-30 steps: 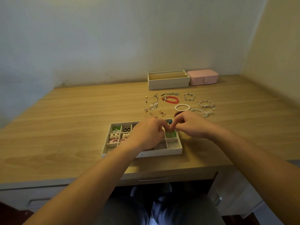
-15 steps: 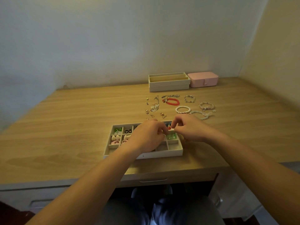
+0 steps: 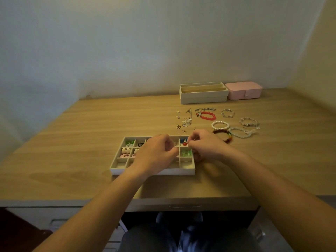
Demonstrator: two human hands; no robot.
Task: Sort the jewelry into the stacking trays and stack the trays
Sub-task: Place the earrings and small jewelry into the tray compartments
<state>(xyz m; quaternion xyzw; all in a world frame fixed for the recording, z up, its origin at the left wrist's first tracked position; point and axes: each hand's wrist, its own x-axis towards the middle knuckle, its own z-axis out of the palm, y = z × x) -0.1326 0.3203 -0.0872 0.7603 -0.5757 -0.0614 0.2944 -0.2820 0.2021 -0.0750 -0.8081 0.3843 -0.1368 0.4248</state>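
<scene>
A beige compartment tray (image 3: 152,172) lies near the desk's front edge, holding green, black, cream, pink and red-and-blue earrings. My left hand (image 3: 156,153) hovers over the tray's middle with fingertips curled together, pinching something tiny that I cannot make out. My right hand (image 3: 205,146) is at the tray's far right corner and pinches a thin earring wire above the red-and-blue compartment. Loose small earrings (image 3: 185,122), a red bracelet (image 3: 208,115), a pearl bracelet (image 3: 220,125), a dark bracelet (image 3: 224,136) and a clear bead bracelet (image 3: 240,133) lie behind the tray.
Two stacked beige trays (image 3: 203,98) with long slots stand against the back wall, beside a pink box (image 3: 243,90). Two silver bracelets (image 3: 227,113) and a chain (image 3: 205,109) lie at the right. The desk (image 3: 72,142) ends just in front of the tray, above a drawer.
My two hands, whose fingertips met over the tray's right side, have drawn a little apart. The tray and the loose jewelry have not moved.
</scene>
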